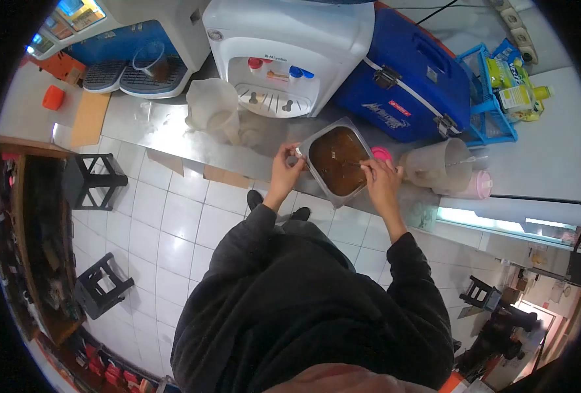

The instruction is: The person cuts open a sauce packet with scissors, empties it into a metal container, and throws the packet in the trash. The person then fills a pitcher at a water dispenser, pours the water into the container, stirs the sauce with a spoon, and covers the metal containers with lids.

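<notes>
A rectangular clear plastic container [334,194] holds a brown mass, liquid or jelly, with light glints on its surface. It sits at the front edge of the metal counter. My left hand [286,173] pinches its left rim. Over the right rim, my right hand [382,178] is closed on a thin utensil [350,163] whose tip reaches into the brown mass; its exact kind is too small to tell. Beside my right hand stand a cloudy plastic pitcher [428,164] and a pink lid [381,154]. Another cloudy pitcher [210,108] stands left of the container.
Behind the counter [166,131] are a white water dispenser [284,59] and a blue cooler box [408,78]. A blue basket [490,124] with packets stands at the right. A clear cup [150,60] rests on a drip tray. Black stools [97,180] stand on the tiled floor.
</notes>
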Available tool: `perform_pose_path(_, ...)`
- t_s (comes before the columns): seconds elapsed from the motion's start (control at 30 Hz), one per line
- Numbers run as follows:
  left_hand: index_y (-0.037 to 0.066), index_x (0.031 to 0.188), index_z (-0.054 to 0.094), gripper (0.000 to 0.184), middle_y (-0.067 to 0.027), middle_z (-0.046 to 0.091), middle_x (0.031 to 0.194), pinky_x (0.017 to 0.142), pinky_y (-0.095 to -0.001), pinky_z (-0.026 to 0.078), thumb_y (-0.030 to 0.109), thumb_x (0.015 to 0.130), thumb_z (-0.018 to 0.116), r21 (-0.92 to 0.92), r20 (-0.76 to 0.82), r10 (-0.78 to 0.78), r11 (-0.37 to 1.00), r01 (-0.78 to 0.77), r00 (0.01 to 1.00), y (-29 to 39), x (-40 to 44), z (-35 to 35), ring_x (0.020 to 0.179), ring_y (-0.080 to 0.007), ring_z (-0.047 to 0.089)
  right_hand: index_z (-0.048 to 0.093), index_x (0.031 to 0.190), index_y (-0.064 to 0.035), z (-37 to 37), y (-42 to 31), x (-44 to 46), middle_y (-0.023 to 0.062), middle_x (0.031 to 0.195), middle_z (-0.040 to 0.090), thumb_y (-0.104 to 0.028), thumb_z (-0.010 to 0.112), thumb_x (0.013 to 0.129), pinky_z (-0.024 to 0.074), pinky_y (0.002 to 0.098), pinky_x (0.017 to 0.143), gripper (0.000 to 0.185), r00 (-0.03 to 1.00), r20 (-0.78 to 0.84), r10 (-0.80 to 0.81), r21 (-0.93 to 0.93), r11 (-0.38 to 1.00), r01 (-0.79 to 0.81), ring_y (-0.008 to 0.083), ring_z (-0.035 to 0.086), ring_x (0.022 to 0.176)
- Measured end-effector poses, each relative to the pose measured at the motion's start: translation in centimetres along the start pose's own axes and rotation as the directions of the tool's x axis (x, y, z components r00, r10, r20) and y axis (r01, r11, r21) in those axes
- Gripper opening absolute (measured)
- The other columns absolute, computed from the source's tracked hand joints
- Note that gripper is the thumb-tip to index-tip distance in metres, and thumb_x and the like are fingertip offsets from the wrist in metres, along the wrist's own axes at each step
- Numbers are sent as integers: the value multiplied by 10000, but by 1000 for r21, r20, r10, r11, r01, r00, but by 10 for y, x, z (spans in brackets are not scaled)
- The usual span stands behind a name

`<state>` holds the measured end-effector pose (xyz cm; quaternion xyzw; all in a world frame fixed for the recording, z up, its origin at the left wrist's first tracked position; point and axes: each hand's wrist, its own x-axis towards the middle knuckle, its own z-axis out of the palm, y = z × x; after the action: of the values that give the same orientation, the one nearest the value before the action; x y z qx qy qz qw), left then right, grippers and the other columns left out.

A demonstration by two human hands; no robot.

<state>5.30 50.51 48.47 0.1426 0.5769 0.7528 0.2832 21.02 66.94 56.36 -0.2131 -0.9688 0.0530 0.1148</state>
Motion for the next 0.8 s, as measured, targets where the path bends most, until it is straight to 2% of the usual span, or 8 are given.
perform_pose_path(0.07,-10,1092,443,314,-66,481,889,594,-254,526,-8,806,573,-17,-35,-13,1000,13,999,-19,-11,-1,698,-129,567,629,817,-165,1,-3,-1,2,834,631,-221,595,794,303,372,758,69,1000,21,-7,-49,999,8,200,542,816)
perform_pose_path(0.13,-5,1077,412,310,-75,466,905,587,-254,525,-10,810,569,51,-51,8,999,-6,999,-37,-17,-7,702,-151,587,625,813,-159,-8,-8,1,7,821,630,-218,597,791,306,374,762,69,996,68,59,104,992,-66,205,543,809)
perform_pose_path(0.23,16,1078,366,327,-87,460,930,572,-232,505,2,820,566,-141,-41,-173,976,166,984,-12,-32,1,709,-188,622,619,804,-145,-2,-1,6,10,801,627,-216,598,792,307,368,764,75,992,94,90,114,988,-100,212,543,805)
perform_pose_path(0.33,27,1074,334,330,-94,463,935,544,-217,477,18,833,559,-93,24,-131,987,133,991,-19,-38,-5,713,-206,641,616,793,-135,-6,-2,8,13,793,627,-209,598,791,309,359,764,76,992,100,79,165,982,-95,214,543,808)
perform_pose_path(0.47,33,1053,317,318,-97,458,956,525,-212,447,34,843,556,-131,-14,-152,980,149,988,-18,-54,5,725,-202,643,614,777,-128,-1,-1,11,14,792,627,-202,602,787,310,351,769,76,1000,18,-19,92,996,17,211,540,812)
perform_pose_path(0.57,41,1046,308,320,-94,452,973,531,-221,440,45,847,559,-148,-17,-177,974,173,984,-20,-67,12,740,-204,646,620,784,-128,-7,-1,17,13,798,628,-210,598,787,312,358,775,84,991,135,-13,202,979,-14,208,541,820)
perform_pose_path(0.67,46,1052,311,315,-88,454,976,548,-238,448,57,854,556,-192,-12,-199,962,193,980,-23,-80,17,752,-205,648,630,802,-134,2,5,20,9,803,628,-216,595,791,311,364,769,90,991,111,-69,113,992,56,202,540,824)
perform_pose_path(0.8,33,1052,359,276,-75,486,919,591,-254,481,86,865,555,-172,40,-202,963,205,979,-11,-72,9,748,-206,646,638,818,-140,0,6,22,4,812,629,-216,584,801,307,367,761,95,991,109,-79,206,977,55,201,538,830)
